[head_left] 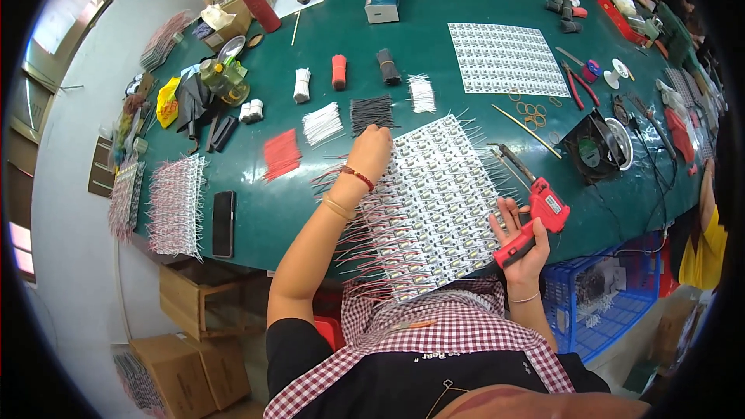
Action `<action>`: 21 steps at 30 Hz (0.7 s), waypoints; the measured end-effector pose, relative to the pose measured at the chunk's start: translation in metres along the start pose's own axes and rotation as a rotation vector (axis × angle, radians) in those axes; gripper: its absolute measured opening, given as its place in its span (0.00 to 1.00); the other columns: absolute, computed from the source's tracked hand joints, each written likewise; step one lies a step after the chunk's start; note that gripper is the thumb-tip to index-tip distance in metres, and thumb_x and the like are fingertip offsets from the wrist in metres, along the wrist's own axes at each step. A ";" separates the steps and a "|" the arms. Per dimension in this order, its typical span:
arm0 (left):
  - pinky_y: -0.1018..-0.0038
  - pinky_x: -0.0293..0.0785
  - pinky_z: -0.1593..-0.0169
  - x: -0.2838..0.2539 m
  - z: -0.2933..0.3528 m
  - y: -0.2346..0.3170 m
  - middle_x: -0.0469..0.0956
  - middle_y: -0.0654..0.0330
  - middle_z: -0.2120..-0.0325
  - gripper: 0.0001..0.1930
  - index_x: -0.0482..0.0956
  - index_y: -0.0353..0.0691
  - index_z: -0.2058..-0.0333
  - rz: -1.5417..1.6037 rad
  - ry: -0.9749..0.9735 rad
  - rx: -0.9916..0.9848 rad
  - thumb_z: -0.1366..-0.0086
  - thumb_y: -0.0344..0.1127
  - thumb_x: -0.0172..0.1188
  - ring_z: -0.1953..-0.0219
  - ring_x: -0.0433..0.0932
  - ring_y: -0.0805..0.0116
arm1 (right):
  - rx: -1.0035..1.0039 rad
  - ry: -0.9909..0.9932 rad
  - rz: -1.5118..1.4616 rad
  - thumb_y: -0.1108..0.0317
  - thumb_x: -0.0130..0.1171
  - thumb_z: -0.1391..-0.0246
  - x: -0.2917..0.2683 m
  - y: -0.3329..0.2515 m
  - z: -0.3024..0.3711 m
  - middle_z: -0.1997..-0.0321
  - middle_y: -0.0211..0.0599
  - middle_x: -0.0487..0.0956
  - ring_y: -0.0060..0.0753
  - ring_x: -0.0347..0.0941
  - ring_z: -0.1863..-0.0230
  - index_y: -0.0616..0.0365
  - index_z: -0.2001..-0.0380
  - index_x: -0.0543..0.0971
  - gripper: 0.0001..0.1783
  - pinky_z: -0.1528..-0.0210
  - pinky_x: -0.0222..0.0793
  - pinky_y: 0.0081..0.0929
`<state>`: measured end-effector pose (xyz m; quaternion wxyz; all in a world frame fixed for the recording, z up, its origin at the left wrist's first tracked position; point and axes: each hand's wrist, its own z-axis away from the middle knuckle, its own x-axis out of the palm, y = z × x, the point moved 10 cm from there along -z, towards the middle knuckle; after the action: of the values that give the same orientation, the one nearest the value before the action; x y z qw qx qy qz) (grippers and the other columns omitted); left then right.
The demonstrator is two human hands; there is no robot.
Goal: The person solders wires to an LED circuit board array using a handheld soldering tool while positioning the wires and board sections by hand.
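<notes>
My left hand (369,154) reaches to the near edge of a pile of short black wires (371,112). Its fingers are curled together, and their tips are hidden, so I cannot make out what they pinch. In my right hand (528,264) lies a red soldering gun (549,206), its tip pointing up and left above the panel's right side. A white circuit board panel (434,209) with rows of small parts rests in front of me at the table's near edge. Red and dark wires stick out along its left side.
Piles of white wires (322,124) and red wires (281,154) lie left of the black ones. A phone (223,223) and a wired panel (175,206) are further left. Right are red-handled pliers (580,85), a black fan (594,147) and another panel (508,60). Other people sit around the green table (349,23).
</notes>
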<state>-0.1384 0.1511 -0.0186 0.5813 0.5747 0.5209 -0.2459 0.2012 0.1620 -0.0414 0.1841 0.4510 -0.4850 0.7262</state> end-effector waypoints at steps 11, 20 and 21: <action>0.68 0.71 0.59 -0.020 0.023 0.039 0.71 0.56 0.70 0.01 0.74 0.40 0.71 -0.358 0.164 0.251 0.44 0.27 0.55 0.63 0.73 0.60 | -0.031 0.005 0.037 0.57 0.52 0.36 0.001 -0.002 0.000 0.42 0.49 0.74 0.50 0.58 0.29 0.54 0.53 0.72 0.15 0.30 0.52 0.59; 0.70 0.68 0.58 -0.025 0.040 0.041 0.68 0.60 0.71 0.01 0.73 0.41 0.73 -0.374 0.172 0.509 0.46 0.29 0.55 0.64 0.70 0.63 | -0.004 -0.020 0.026 0.57 0.52 0.36 -0.001 -0.003 0.000 0.41 0.50 0.73 0.51 0.57 0.29 0.54 0.53 0.72 0.15 0.30 0.51 0.60; 0.70 0.69 0.59 -0.025 0.039 0.039 0.68 0.59 0.71 0.01 0.72 0.40 0.74 -0.354 0.170 0.497 0.47 0.28 0.55 0.65 0.70 0.62 | -0.003 -0.015 0.025 0.57 0.52 0.36 -0.002 -0.002 0.001 0.41 0.50 0.73 0.51 0.57 0.29 0.54 0.53 0.72 0.15 0.30 0.51 0.60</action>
<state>-0.0995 0.1158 0.0121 0.3259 0.6180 0.5834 -0.4142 0.2038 0.1628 -0.0416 0.1721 0.4499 -0.4930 0.7245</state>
